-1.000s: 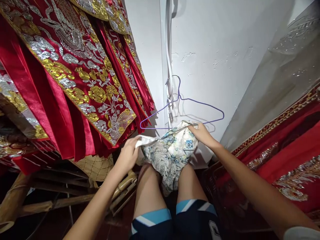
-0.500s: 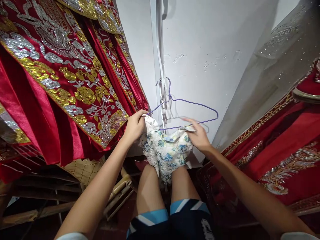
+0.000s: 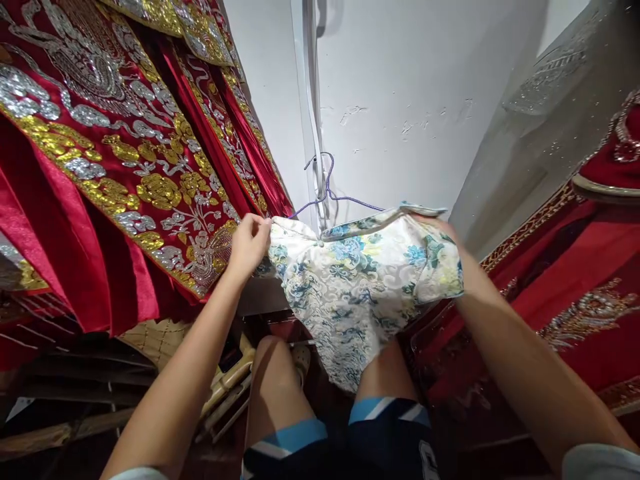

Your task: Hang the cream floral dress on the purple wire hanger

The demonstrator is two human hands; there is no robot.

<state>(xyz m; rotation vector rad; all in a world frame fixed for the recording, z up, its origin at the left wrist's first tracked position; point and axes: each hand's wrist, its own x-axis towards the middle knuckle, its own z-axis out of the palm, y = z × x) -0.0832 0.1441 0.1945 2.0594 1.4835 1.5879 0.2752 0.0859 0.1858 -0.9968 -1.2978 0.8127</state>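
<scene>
A white short-sleeved top (image 3: 350, 287) with blue, green and yellow flowers is spread between my two hands, its lower part bunching above my knees. The far shoulder of a purple wire hanger (image 3: 350, 199) is covered by the cloth; its hook and the upper part of its arms still show. My left hand (image 3: 250, 243) pinches the top's left shoulder edge between thumb and fingers. At the other end, my right hand (image 3: 444, 230) is mostly behind the cloth, holding it up near the right shoulder, with its fingers largely hidden.
Behind the hanger is a white wall with a pale vertical strip (image 3: 305, 87). Red costumes with gold and silver sequins (image 3: 160, 193) hang at left. More red embroidered cloth (image 3: 565, 300) under clear plastic is at right. A bamboo chair (image 3: 230, 380) stands low at left.
My right hand has moved right and drawn the top wide, over the hanger's right arm. My left hand has shifted slightly left, still pinching the shoulder edge.
</scene>
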